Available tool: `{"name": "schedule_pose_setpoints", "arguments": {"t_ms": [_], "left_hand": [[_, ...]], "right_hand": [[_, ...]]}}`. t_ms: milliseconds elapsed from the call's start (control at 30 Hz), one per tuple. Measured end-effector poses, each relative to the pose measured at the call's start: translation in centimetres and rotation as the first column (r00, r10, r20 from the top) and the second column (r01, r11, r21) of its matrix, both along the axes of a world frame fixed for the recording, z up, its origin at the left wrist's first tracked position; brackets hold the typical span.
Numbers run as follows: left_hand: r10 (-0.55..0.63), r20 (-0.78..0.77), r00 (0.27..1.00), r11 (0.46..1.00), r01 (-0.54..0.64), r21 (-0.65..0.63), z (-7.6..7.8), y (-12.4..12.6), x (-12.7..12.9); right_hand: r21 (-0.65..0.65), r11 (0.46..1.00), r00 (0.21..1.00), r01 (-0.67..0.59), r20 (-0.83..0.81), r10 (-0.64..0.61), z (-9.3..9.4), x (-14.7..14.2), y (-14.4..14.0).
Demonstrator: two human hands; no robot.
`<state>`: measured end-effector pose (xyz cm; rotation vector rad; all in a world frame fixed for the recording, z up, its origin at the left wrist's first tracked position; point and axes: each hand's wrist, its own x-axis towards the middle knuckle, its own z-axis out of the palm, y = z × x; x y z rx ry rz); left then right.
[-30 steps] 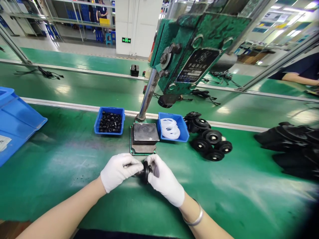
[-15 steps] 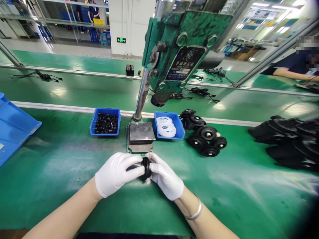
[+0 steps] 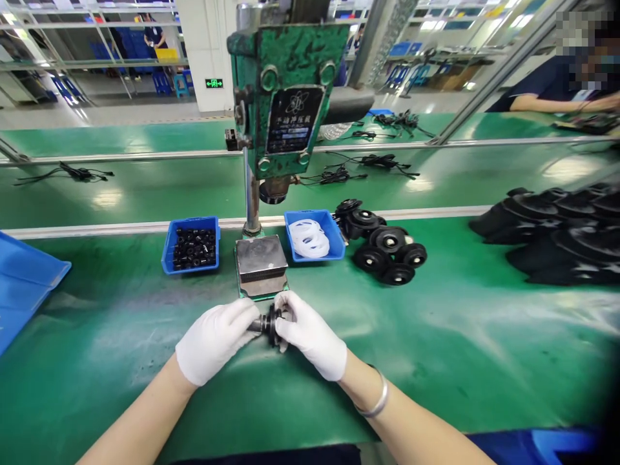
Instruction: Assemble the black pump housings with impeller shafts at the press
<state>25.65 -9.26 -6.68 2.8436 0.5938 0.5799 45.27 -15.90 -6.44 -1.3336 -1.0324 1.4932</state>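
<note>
Both my hands wear white gloves and meet just in front of the press base. My left hand (image 3: pixel 217 339) is closed on a short dark metallic cylinder (image 3: pixel 258 325), which lies against a black round part. My right hand (image 3: pixel 312 336) grips that black wheel-like part (image 3: pixel 274 325) by its rim from the right, with its fingertips partly hidden behind it. Whether the cylinder sits inside the wheel or only touches it, I cannot tell. Beyond the hands stands the green hand press (image 3: pixel 290 103), its ram (image 3: pixel 274 191) raised over the metal block (image 3: pixel 261 256).
Left of the press, a blue bin (image 3: pixel 216 259) holds small black cylindrical parts; right of it, another blue bin (image 3: pixel 334 252) holds white rings. Several black wheels (image 3: pixel 390 240) lie in a pile. Large black parts (image 3: pixel 571 226) rest at the right. A co-worker's arm (image 3: pixel 542 102) shows beyond.
The view has shifted, so the press now appears further left and more upright. My left fingers have drawn back from the black wheel, baring more of the cylinder. Both hands keep their hold.
</note>
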Motion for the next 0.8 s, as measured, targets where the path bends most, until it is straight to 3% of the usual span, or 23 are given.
{"name": "schedule_pose_setpoints", "arguments": {"t_ms": [100,233,400,467,567,667,800], "left_hand": [[0.077,0.078,0.994,0.99,-0.067,-0.12,-0.9,0.4,-0.1],[0.164,0.159,0.974,0.982,-0.144,-0.126,-1.3,0.5,-0.2],[-0.026,0.131,0.991,0.993,0.011,0.114,0.2,-0.1,0.1],[-0.078,0.107,0.991,0.989,0.064,0.133,0.5,-0.2,0.2],[-0.083,0.055,0.995,0.997,0.082,0.007,0.1,-0.1,0.2],[-0.042,-0.019,0.999,0.983,0.037,-0.181,-0.5,0.1,0.2],[0.062,-0.208,0.976,0.884,-0.15,-0.442,-0.1,0.0,0.4]], "right_hand": [[0.009,1.0,0.999,0.002,0.038,-0.003,0.1,0.1,0.0],[0.019,1.0,1.0,0.009,-0.004,-0.009,-0.2,0.3,0.1],[0.027,1.0,0.998,-0.013,-0.06,0.015,-0.4,0.3,0.1],[0.023,0.999,0.999,-0.023,-0.038,0.024,-0.3,0.2,0.1],[0.116,0.993,0.984,-0.007,0.18,-0.014,0.0,-0.1,0.0],[0.239,0.97,0.913,-0.034,0.402,-0.067,0.3,-0.3,-0.3],[0.363,0.924,0.883,-0.118,0.464,-0.07,0.7,-0.3,-0.7]]}}
